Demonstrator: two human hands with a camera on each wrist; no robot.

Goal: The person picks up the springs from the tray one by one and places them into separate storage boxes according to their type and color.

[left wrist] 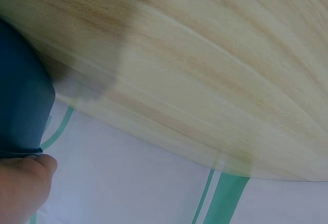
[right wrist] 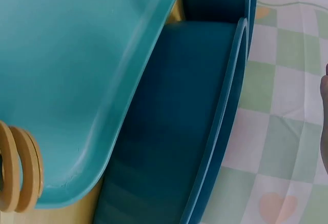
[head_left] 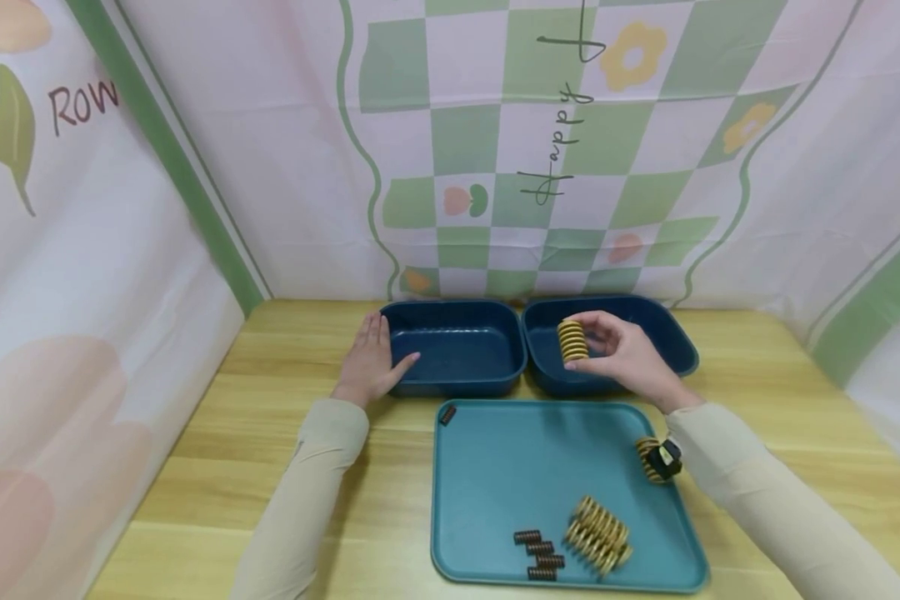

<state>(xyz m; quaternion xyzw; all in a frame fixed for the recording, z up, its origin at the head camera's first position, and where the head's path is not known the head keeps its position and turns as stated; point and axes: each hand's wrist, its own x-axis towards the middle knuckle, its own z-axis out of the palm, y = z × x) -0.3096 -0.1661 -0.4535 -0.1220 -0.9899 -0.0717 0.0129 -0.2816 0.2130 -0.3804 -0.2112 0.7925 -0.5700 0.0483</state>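
My right hand [head_left: 624, 354] pinches a gold coil spring [head_left: 573, 341] between thumb and fingers, holding it upright over the right dark blue bin [head_left: 678, 346]. My left hand [head_left: 369, 360] rests with straight fingers against the left end of the left dark blue bin [head_left: 453, 388]; its thumb lies across the front rim. In the left wrist view, part of that hand [left wrist: 25, 185] touches the rim of the bin [left wrist: 25, 96]. Several gold springs [head_left: 598, 533] lie together on the teal tray [head_left: 525, 467], beside several small dark brown springs [head_left: 540, 561].
One small dark spring [head_left: 447, 415] lies at the tray's back left corner. Another gold spring [head_left: 649, 458] sits at its right edge, partly hidden by the black wrist camera [head_left: 667, 458]. The bins stand side by side behind the tray on a wooden table [head_left: 217, 450], before a checked cloth [head_left: 465, 142].
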